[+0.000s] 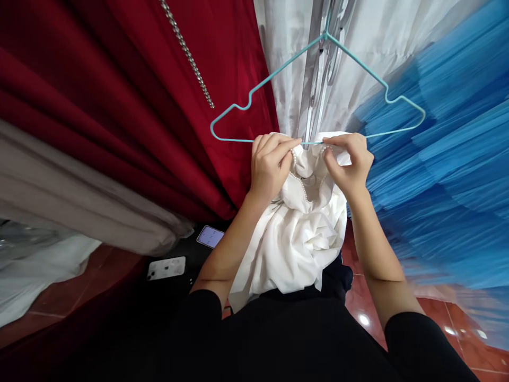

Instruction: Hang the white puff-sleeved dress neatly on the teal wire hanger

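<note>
A light teal wire hanger (286, 64) hangs in front of me, its hook running up out of the picture. Along its lower bar, my left hand (271, 163) and my right hand (350, 159) are both closed, pinching a white dress (294, 246) with pearl-beaded edging against the bar. Thumbs are below, fingers above. The beaded neckline dips between my hands, and the rest of the fabric bunches over my lap. Exactly how the cloth lies around the bar under my fingers is hidden.
Red fabric (131, 90) with a beaded strand (189, 55) hangs at left, beside beige cloth (79, 185). Blue tulle (449, 175) fills the right. Two phones, a white one (167, 268) and one with a lit screen (210, 236), lie on a black surface at lower left.
</note>
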`<state>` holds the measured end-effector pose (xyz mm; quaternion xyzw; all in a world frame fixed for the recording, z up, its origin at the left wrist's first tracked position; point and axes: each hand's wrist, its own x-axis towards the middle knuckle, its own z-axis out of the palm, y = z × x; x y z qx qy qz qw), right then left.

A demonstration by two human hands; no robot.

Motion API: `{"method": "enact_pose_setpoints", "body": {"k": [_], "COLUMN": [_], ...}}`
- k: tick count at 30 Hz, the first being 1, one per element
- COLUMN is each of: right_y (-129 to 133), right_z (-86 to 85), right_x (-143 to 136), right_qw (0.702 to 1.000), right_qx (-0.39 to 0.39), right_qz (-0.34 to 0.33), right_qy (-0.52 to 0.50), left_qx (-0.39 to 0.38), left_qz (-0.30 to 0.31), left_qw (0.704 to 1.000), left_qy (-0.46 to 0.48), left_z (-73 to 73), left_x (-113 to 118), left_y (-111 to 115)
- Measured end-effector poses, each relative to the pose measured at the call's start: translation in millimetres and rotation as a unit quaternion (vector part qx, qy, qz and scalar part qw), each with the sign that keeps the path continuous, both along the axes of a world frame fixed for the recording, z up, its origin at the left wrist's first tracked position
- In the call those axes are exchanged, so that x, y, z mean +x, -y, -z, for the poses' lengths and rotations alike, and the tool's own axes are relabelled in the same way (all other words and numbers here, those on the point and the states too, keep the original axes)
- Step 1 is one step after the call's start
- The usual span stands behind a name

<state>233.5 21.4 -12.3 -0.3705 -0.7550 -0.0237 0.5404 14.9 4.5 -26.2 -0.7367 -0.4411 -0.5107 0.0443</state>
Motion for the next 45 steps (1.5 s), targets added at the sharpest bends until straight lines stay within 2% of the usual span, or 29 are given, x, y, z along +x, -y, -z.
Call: {"method": "enact_pose_setpoints", "body": {"k": [3,6,9,11,13,15,18,20,24,27,30,32,36,39,42,45], "right_y": [1.5,2.8,0.1,-2.2,-3.5,-3.6,-2.2,-1.1,0.2,0.5,-0.5,-2.2,-5.9,-5.3,-1.3,3.6], "right_z": [8.2,6.9,3.5,2.1,2.1,3.1,5.1,6.0,7.1,7.7,8.2,8.8,10.8,11.6,10.9,10.9], "right_x": [-3.2,-4.1,-3.5,-2.4,-1.6,-1.9,-3.7,-4.9,-6.9,-8.1,-8.6,-8.4,-8.5,-9.8,-11.7,-11.4], "right_qw": [0.999,0.997,0.997,0.998,0.998,0.999,0.999,0.999,0.998,0.997,0.997,0.997,0.997,0.997,0.997,0.996], "right_qx": [0.015,0.042,0.059,0.046,0.029,0.018,0.025,0.03,0.05,0.07,0.075,0.073,0.073,0.066,0.064,0.084], "right_qz": [0.038,0.052,0.04,0.043,0.047,0.042,0.034,0.033,0.023,0.017,0.02,0.025,0.025,0.023,0.02,0.015], "right_qy": [-0.035,-0.036,-0.016,0.004,0.009,-0.002,-0.013,-0.014,-0.02,-0.025,-0.023,-0.019,-0.02,-0.022,-0.023,-0.027], "left_qx": [0.058,0.115,0.123,0.112,0.097,0.084,0.078,0.083,0.092,0.127,0.204,0.232,0.239,0.151,0.021,0.006], "left_qz": [-0.006,-0.065,-0.113,-0.152,-0.183,-0.174,-0.132,-0.127,-0.094,-0.005,0.057,0.043,-0.007,-0.01,0.026,0.037], "left_qw": [0.998,0.986,0.962,0.939,0.92,0.92,0.938,0.946,0.966,0.977,0.966,0.959,0.95,0.973,0.997,0.999], "left_qy": [0.023,0.097,0.215,0.287,0.332,0.342,0.31,0.286,0.223,0.171,0.15,0.16,0.203,0.176,0.065,0.018], "left_z": [11.5,27.8,40.0,40.8,33.9,19.9,-10.4,-33.4,-70.6,-78.2,-68.0,-55.8,-31.2,-19.8,-13.9,-10.7], "left_x": [0.3,-8.4,-29.9,-49.7,-71.5,-92.5,-115.0,-119.3,-101.3,-77.1,-56.8,-46.8,-25.5,-2.4,19.2,30.4], "left_y": [4.2,11.8,15.7,12.7,5.7,-2.9,-13.1,-15.9,-19.5,-28.1,-34.8,-32.8,-15.2,-0.9,4.3,0.9]}}
